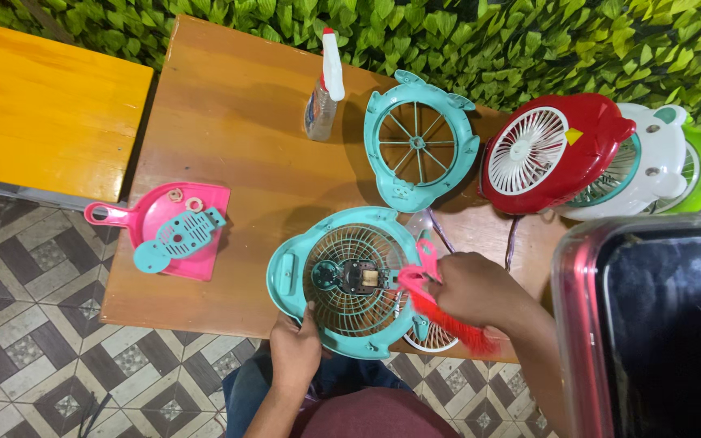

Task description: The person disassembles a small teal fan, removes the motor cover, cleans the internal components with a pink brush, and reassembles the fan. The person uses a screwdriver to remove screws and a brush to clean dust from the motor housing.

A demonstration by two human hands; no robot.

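Observation:
My left hand (295, 347) grips the near rim of a teal fan housing (290, 276) with a wire grille and an exposed motor (356, 276) at its middle. My right hand (474, 288) holds a pink brush (440, 312) with red bristles, its head resting against the grille just right of the motor. A separate teal front grille (420, 148) lies flat on the wooden table (237, 130) behind the housing.
A spray bottle (323, 93) stands at the back. A pink dustpan (168, 227) with a teal part and small rings lies at the left edge. Red (549, 154), white and green fans sit at right. A yellow bench (42, 113) is on the left.

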